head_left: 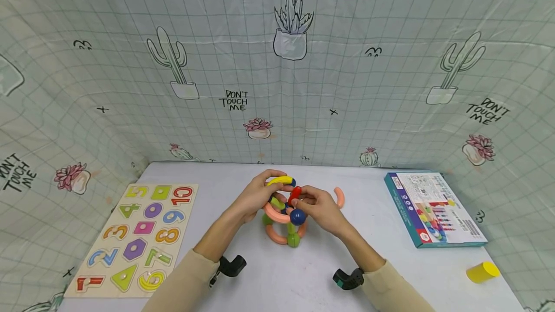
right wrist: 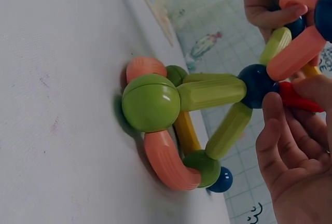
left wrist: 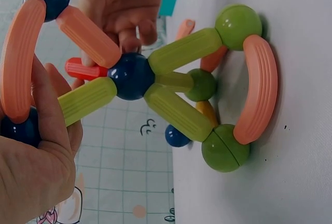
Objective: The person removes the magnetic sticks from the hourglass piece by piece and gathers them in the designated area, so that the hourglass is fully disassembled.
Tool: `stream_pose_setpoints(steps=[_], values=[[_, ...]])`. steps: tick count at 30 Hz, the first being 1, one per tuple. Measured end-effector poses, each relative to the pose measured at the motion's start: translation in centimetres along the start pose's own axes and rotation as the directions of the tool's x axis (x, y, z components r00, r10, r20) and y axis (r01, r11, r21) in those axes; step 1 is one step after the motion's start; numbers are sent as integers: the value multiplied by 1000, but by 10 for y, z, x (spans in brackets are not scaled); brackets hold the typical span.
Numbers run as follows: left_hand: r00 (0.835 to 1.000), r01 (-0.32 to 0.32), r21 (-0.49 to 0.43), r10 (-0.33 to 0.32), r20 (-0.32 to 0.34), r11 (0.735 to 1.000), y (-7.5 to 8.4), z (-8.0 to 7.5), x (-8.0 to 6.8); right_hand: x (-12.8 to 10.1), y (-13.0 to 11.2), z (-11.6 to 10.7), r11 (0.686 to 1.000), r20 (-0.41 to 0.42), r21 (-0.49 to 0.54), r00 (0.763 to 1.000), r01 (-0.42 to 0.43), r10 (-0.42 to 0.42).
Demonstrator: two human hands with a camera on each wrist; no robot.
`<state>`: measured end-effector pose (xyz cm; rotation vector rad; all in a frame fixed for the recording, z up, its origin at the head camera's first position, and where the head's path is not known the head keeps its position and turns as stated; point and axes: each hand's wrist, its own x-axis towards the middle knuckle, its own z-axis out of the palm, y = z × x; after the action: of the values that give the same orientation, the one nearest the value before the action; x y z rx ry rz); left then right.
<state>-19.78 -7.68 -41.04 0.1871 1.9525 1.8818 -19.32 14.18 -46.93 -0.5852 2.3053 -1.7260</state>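
While both hands hold it up on the table, the toy tower looks light and wobbly. Left hand grips the top curve; right hand pinches the red stick. Hold the balls.

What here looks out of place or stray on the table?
Little stands out. One loose pink curved piece lies apart behind the toy structure, and a yellow cylinder lies on its side near the table's right edge.
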Motion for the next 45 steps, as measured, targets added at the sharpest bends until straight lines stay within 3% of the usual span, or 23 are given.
stream_pose_setpoints(steps=[12, 19, 27, 35, 40, 45], values=[[1000, 3, 12, -3, 3, 1000, 0, 1, 1, 1, 7, 1, 977, -9, 191, 995, -92, 95], [1000, 0, 17, 0, 4, 1000, -1, 1, 2, 1, 11, 0, 967, -14, 218, 990, -132, 139], [1000, 6, 23, -6, 2, 1000, 0, 2, 3, 2, 10, -3, 943, -49, 312, 989, -118, 140], [1000, 19, 27, -19, -12, 999, 0, 2, 1, 0, 6, -9, 969, -51, 226, 993, -94, 109], [1000, 16, 27, -16, -11, 1000, 0, 2, 1, -6, 4, -20, 991, -29, 86, 994, -98, 101], [1000, 19, 29, -19, -14, 999, 0, 2, 2, -16, 5, -38, 994, 39, -52, 995, -94, 96]])
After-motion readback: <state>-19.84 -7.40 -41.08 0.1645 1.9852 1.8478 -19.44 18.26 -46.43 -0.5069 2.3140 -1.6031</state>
